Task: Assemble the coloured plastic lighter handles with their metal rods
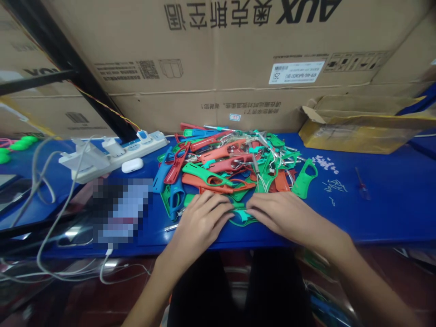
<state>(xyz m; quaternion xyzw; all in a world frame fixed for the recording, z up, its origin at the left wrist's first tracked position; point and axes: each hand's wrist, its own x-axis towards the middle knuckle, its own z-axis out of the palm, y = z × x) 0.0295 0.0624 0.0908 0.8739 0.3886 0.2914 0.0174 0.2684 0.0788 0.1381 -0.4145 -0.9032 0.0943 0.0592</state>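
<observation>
A pile of red, orange, green and blue plastic lighter shells, mixed with metal tubes and thin wires, lies on the blue table. At the pile's front edge, my left hand has its fingers curled round the left side of a green lighter with a teal part. From the right, my right hand pinches the same green piece with bent fingers. A metal tube lies just left of my left hand. A separate green shell rests beyond my right hand.
Small pink parts, thin pale pins and a screwdriver lie to the right. An open carton stands behind them. At left are a power strip, a white earphone case, cables and a blurred-out phone. Large cardboard boxes stand behind.
</observation>
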